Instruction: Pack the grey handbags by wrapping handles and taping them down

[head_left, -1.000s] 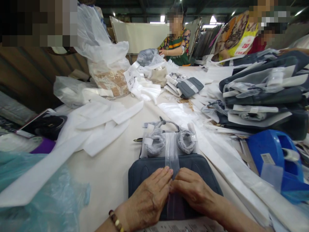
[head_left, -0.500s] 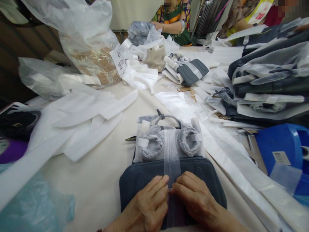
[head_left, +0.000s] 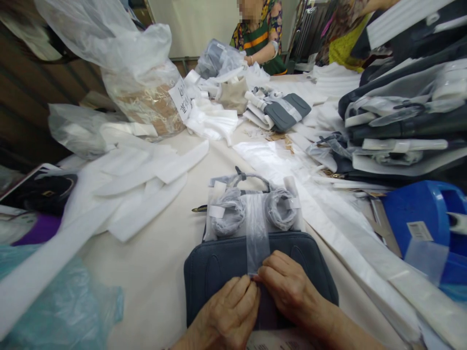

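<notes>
A dark grey bag (head_left: pixel 215 265) lies flat in front of me, its wrapped handles (head_left: pixel 251 211) bundled in clear plastic at its far edge. A clear tape strip (head_left: pixel 256 233) runs from the handles down over the bag. My left hand (head_left: pixel 228 313) and my right hand (head_left: pixel 288 287) rest side by side on the bag. Their fingertips are pressed together at the strip's near end, pinching it.
A blue tape dispenser (head_left: pixel 426 221) sits at the right, below a stack of wrapped dark bags (head_left: pixel 401 126). White foam sheets (head_left: pixel 138 180) and a big plastic sack (head_left: pixel 142 82) lie to the left. Another wrapped bag (head_left: pixel 286 112) lies farther off. A person in a patterned top (head_left: pixel 260 39) works at the far end.
My hands have slid nearer to me along the strip, and my fingers have curled from flat into a pinch at its near end. The view tilted downward a little.
</notes>
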### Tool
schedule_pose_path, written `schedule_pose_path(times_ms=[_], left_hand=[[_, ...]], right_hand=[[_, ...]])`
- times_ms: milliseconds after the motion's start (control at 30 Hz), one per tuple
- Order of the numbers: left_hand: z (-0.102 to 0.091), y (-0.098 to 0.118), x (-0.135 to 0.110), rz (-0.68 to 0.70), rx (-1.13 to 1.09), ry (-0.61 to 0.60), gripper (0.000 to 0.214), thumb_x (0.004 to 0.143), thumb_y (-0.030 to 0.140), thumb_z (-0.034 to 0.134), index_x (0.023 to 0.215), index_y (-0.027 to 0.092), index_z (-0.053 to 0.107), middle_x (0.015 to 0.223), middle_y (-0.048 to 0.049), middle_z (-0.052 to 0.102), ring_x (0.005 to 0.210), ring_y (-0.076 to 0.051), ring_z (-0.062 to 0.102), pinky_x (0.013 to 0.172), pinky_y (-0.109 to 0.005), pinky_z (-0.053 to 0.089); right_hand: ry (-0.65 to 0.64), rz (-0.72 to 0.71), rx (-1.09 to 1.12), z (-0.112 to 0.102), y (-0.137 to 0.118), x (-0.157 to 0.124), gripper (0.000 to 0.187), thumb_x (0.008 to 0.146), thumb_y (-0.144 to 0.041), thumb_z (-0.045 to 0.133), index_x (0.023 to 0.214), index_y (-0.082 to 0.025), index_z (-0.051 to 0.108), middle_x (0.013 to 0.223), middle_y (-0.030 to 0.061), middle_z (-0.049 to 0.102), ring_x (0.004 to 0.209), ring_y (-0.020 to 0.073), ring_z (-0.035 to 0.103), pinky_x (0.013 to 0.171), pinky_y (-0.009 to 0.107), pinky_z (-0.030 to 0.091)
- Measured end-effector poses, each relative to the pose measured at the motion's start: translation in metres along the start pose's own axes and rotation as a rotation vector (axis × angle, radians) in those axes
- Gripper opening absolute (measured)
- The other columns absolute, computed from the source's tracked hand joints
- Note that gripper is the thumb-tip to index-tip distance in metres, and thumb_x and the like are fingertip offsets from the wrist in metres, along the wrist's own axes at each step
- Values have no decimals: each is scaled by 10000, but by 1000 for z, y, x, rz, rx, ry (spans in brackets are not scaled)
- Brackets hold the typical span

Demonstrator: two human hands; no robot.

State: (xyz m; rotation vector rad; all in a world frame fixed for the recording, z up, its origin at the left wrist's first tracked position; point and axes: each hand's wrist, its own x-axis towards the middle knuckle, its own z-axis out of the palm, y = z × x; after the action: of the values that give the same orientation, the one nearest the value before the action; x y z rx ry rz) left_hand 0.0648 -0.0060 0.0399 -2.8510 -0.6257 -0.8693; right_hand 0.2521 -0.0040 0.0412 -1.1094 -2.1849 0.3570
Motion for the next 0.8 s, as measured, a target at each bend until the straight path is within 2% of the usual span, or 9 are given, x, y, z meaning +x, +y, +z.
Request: schedule_pose_path(times_ms=[100, 200, 367, 467, 567, 667, 733, 800], left_hand=[[1, 5, -3, -19, -17, -36, 292, 851, 52, 404, 1015, 56, 646, 998, -111, 690, 1021, -221, 618, 901, -314, 530], [-1, 6, -4, -33, -19, -54, 301, 844, 59, 396, 1015, 54, 644, 1022, -123, 686, 1032, -235, 617, 905, -325, 534], [-11, 5, 1, 19, -2, -183, 381, 814, 41, 337, 1072, 27, 617, 1137, -181, 643, 1106, -261, 585, 933, -347, 522], [-15, 6, 4, 35, 47, -197, 388, 801, 50, 348, 1094, 21, 601, 1166, -188, 630, 1129, -262, 572, 939, -342, 519], [-15, 7, 6, 48, 104, -224, 425, 800, 48, 348, 1168, 23, 559, 1202, -168, 618, 1143, -237, 566, 963, -318, 500], [-8, 7, 1, 65, 120, -186, 421, 804, 51, 356, 1168, 30, 567, 1194, -151, 629, 1147, -222, 564, 974, -303, 484], [2, 5, -7, 64, 129, -56, 409, 826, 61, 376, 1183, 68, 575, 1133, -112, 669, 1100, -198, 595, 965, -270, 475], [21, -1, -19, 50, 141, 141, 453, 870, 86, 372, 1301, 144, 496, 1030, -43, 714, 982, -151, 647, 981, -236, 443]], right_hand=[[15, 6, -37, 0, -2, 0, 324, 939, -114, 398, 645, -154, 530, 635, 31, 503, 610, 145, 426, 566, 258, 345], [83, 62, -134, 0, -4, 0, 312, 940, -144, 422, 647, -165, 525, 646, 28, 504, 629, 149, 448, 573, 250, 356], [105, 162, -244, 1, -7, 7, 307, 939, -183, 431, 643, -182, 512, 658, 22, 509, 631, 153, 488, 566, 247, 392], [147, 156, -213, -9, -9, 7, 249, 942, -149, 388, 760, -176, 556, 729, 35, 546, 645, 147, 535, 577, 240, 441], [330, 119, -259, -44, -10, -9, 145, 925, -145, 440, 965, -176, 576, 864, 60, 583, 752, 152, 583, 670, 246, 484], [581, 195, -513, -102, 2, -45, 126, 870, -237, 581, 992, -219, 604, 907, 54, 599, 795, 182, 582, 758, 307, 470], [733, 402, -621, -141, 15, -74, 171, 842, -357, 600, 941, -222, 634, 948, 70, 602, 869, 227, 565, 839, 383, 429], [838, 682, -556, -175, 31, -100, 331, 787, -513, 567, 853, -198, 648, 950, 99, 596, 939, 272, 532, 864, 432, 396]])
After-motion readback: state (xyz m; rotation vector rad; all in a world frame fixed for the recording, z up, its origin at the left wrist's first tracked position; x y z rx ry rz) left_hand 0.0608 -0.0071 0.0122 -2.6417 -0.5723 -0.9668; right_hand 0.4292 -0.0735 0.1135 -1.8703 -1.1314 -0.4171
